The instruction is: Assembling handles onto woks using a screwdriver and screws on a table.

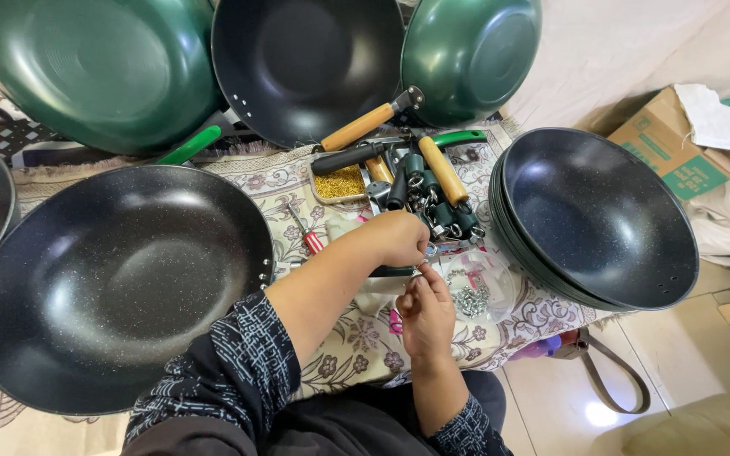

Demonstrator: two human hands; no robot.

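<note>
My left hand (399, 238) and my right hand (424, 311) meet over a patterned cloth (348, 346), fingertips pinched together on a small metal part (420, 268) held between them. Just to the right lies a clear bag of small silver fasteners (472, 297). Behind my hands sits a pile of pan handles (428, 190), some wooden, some black or green. A red-handled screwdriver (307, 234) lies to the left of my left hand. A tray of small yellow pieces (340, 182) stands behind it.
A large black speckled wok (116, 283) lies at my left. A stack of black woks (593, 219) sits at the right. Green woks (95, 67) and a black one (306, 59) lean at the back. A cardboard box (673, 143) stands far right.
</note>
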